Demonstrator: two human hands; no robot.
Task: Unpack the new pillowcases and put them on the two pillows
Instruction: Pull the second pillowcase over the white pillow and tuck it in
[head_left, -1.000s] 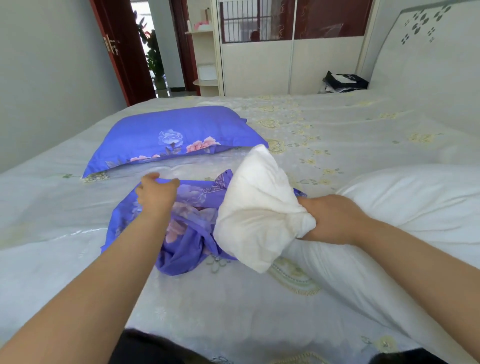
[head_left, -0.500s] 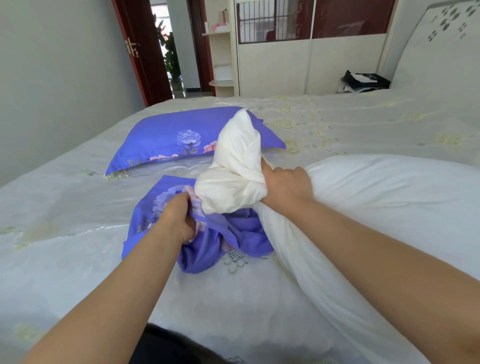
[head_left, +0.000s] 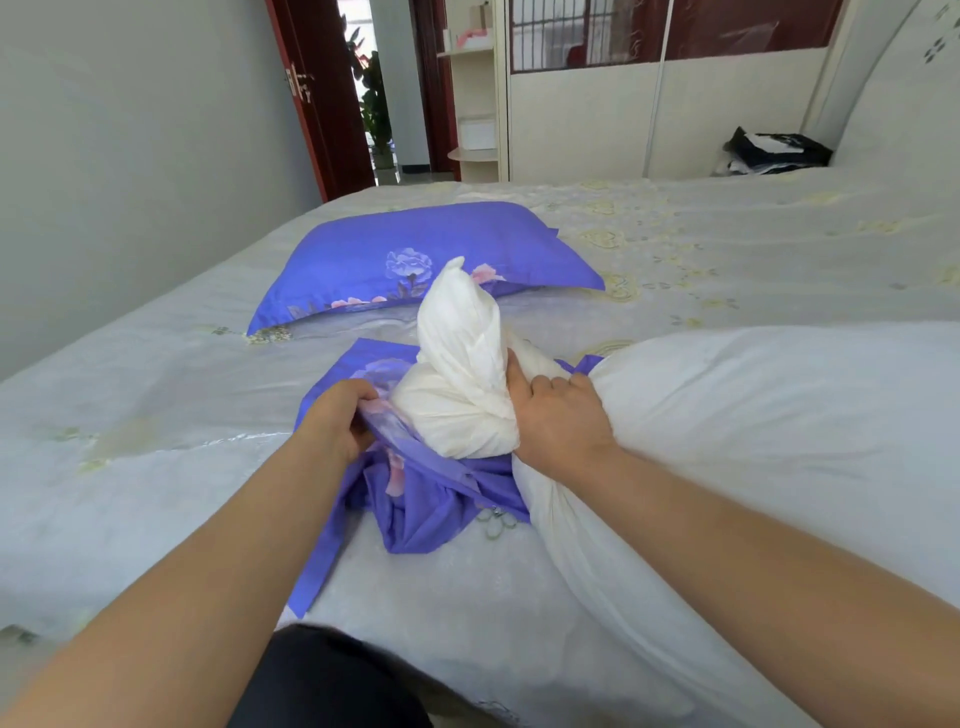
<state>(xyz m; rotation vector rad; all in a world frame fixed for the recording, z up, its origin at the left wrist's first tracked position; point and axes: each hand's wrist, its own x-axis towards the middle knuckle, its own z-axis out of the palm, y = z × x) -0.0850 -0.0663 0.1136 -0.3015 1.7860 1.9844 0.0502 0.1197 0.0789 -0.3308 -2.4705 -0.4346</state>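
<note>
The fingers of the right hand (head_left: 558, 423) are curled tight round the bunched end of the bare white pillow (head_left: 753, 441), squeezing it into a narrow neck so its corner stands up as a knob, probably to make it small enough to enter the case. The left hand (head_left: 340, 418) pinches the hem of the loose purple pillowcase (head_left: 415, 488), thumb on top and fingers tucked under the cloth, lifting the edge so the mouth gapes just beside the squeezed end. The pillowcase lies crumpled on the bed (head_left: 156, 467) between the two forearms, touching the pillow, whose bulk trails off to the right. Farther up the bed rests the other pillow (head_left: 431, 260), already covered in matching flowered purple, so half the job looks done.
</note>
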